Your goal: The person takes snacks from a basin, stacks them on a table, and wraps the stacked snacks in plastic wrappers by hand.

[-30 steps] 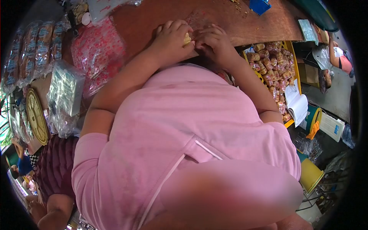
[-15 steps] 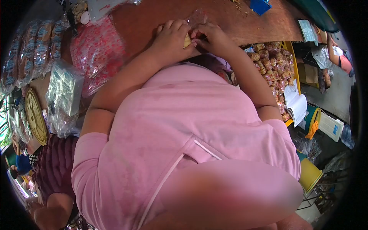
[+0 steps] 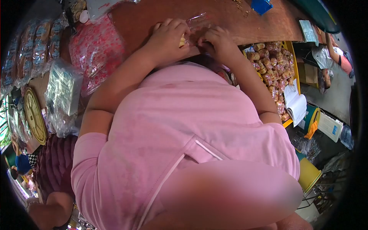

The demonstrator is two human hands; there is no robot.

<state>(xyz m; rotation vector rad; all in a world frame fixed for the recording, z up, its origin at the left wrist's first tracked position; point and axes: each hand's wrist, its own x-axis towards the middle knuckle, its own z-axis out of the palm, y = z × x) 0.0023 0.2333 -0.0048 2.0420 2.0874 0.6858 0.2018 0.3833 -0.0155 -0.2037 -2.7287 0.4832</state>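
Left hand [image 3: 168,37] grips pale-yellow biscuit stack [image 3: 182,41]; right hand [image 3: 218,43] now drawn off rightward, fingers curled, contents unclear: left alone supports stack. Clear wrapper [image 3: 197,18] just beyond.

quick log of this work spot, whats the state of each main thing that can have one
left hand: curled round the yellow piece
yellow piece: held, mostly hidden
right hand: curled, grip unclear
wrapper: clear, just beyond the hands
crate: open, filled with packs
packs: wrapped, heaped
notebook: open
pink bags: lying flat
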